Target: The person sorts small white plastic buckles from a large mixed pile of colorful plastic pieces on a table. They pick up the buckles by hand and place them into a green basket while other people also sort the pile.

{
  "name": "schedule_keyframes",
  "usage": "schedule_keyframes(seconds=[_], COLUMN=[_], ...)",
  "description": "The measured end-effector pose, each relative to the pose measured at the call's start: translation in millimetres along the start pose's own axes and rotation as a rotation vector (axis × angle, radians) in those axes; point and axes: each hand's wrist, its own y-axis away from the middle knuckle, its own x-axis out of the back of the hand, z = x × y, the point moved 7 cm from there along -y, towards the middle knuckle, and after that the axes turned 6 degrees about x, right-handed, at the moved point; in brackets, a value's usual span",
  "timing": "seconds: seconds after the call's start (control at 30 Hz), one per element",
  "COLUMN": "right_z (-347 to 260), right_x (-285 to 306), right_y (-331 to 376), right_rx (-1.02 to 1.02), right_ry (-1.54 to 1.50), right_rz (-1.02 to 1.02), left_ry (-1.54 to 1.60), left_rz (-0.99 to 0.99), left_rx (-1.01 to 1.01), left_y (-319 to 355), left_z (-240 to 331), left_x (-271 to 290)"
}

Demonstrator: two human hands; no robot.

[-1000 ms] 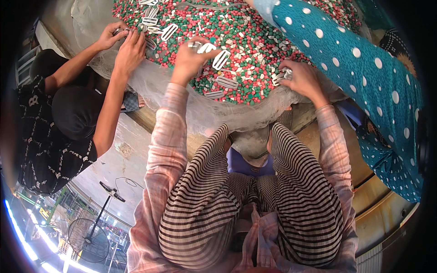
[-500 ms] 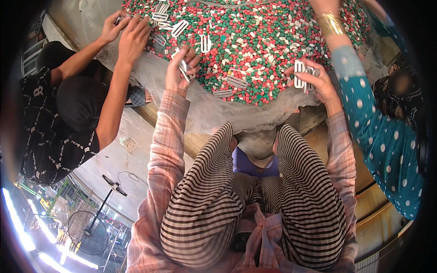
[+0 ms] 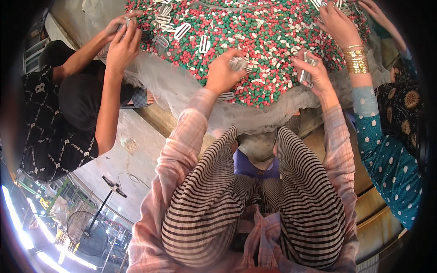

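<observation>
My left hand (image 3: 221,73) is closed around a few light, slotted metal buckles (image 3: 238,64), blurred by motion, just above a bed of red, green and white pellets (image 3: 273,43). Farther right, my right hand (image 3: 320,78) grips a small stack of similar slotted buckles (image 3: 307,73) between thumb and fingers, over the right part of the pellets. Below my left wrist, one grey buckle (image 3: 226,96) lies at the near edge of the bed. A pale buckle (image 3: 204,44) rests on the pellets beyond my left hand, and another buckle (image 3: 182,31) lies left of it.
Sheer netting (image 3: 182,98) lines the bed's near rim. On the left, a person's hands (image 3: 123,43) hold a small metal piece near several loose buckles. From the right, a person's hand (image 3: 339,27) with gold bangles reaches over the pellets. A fan (image 3: 87,232) stands lower left.
My left hand has swung right, and the buckle lying on the pellets there no longer shows. My right hand has turned slightly. The bangled hand at right has come lower into view.
</observation>
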Motion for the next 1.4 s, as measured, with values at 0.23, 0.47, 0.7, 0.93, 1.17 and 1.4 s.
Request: schedule_keyframes(seconds=[0.23,0.47,0.7,0.93,1.17,1.4], right_z=[-35,-26,-39,-23,-20,-14], right_x=[-113,-149,-53,-46,-42,-34], right_y=[-8,-29,-26,-9,4,8], right_rx=[0.496,0.379,0.088,-0.051,-0.139,-0.107], right_ry=[1.191,1.385,1.034,0.861,0.114,-0.351], right_rz=[-0.118,-0.186,-0.116,-0.182,-0.070,-0.125], left_ry=[-0.031,0.104,1.614,0.893,-0.528,-0.565], left_rz=[0.428,-0.042,-0.321,-0.361,-0.076,-0.148], left_rx=[0.386,0.351,0.463,0.410,-0.198,-0.171], left_y=[-24,-51,-15,4,26,13], left_z=[-59,-43,-36,-3,38,46], left_x=[100,58,47,36,-5,-5])
